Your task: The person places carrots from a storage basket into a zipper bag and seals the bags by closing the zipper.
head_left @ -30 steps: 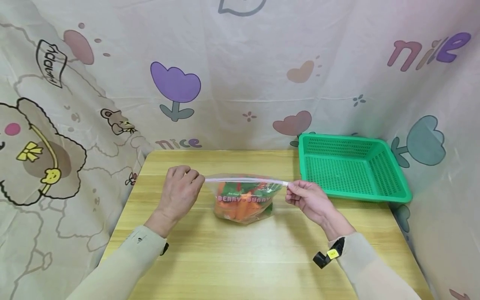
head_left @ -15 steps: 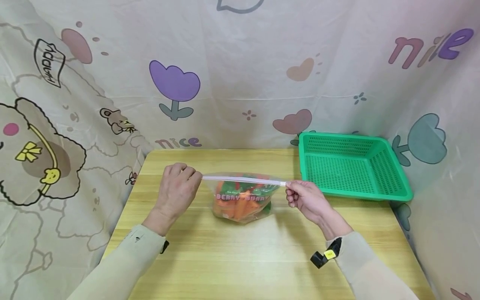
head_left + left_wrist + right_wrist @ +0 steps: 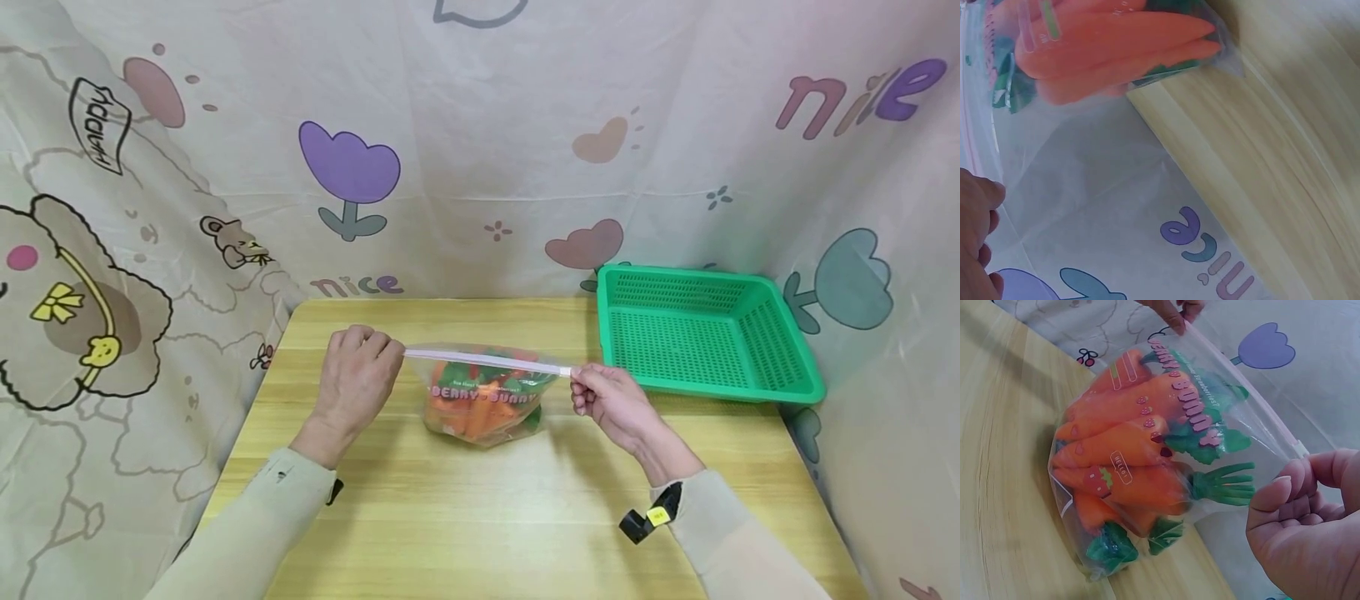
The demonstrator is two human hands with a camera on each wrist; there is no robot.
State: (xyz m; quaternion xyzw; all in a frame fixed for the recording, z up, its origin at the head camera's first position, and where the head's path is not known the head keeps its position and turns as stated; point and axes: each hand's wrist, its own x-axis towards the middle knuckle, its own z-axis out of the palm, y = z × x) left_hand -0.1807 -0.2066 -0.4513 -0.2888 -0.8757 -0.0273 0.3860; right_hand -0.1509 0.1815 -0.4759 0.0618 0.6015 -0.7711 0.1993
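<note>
A clear plastic zip bag (image 3: 483,408) with pink lettering hangs between my hands, its sealing strip stretched straight across the top. Orange carrots (image 3: 1132,444) with green leafy tops, several of them, fill it. In the head view my left hand (image 3: 356,375) grips the bag's top left corner, fingertips mostly hidden behind the knuckles. At the opposite corner my right hand (image 3: 615,404) pinches the strip's end with thumb and curled fingers, right beside a small white slider (image 3: 1299,449). Whether the bag's bottom touches the table is hard to tell.
A green plastic basket (image 3: 810,387) with perforated walls stands at the back right of the wooden table (image 3: 480,533). Patterned cloth (image 3: 465,150) hangs close behind the table and along both sides.
Both hands and the bag have shifted very slightly left. The strip's right end sits a little lower than before. Both corners stay held throughout.
</note>
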